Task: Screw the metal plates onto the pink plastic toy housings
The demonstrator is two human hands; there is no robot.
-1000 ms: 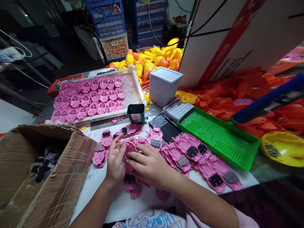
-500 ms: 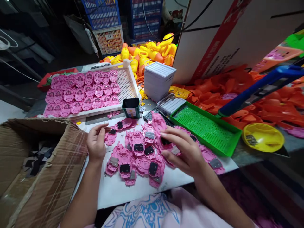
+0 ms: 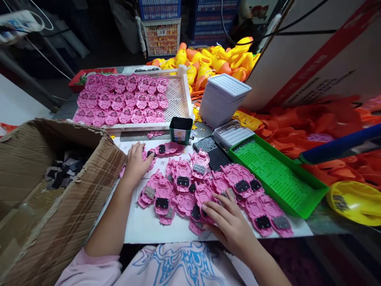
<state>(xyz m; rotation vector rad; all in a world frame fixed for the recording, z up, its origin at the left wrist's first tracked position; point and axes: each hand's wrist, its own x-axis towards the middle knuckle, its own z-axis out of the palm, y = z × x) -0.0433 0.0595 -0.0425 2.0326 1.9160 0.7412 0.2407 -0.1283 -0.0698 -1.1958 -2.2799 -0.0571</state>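
Hands (image 3: 137, 166) (image 3: 230, 218), two. Green tray (image 3: 315, 200), one. Yellow bowl (image 3: 361, 200), one. Pink casings (image 3: 183, 169), many, overlapping.

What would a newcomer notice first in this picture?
Pink plastic casings probably strike first, spread around the left hand and right hand, with more in the white tray behind. Yellow-and-orange plastic pieces are heaped beyond, toward the right; a green tray lies right.

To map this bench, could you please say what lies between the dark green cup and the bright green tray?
In the head view, a black gridded tray lies between them.
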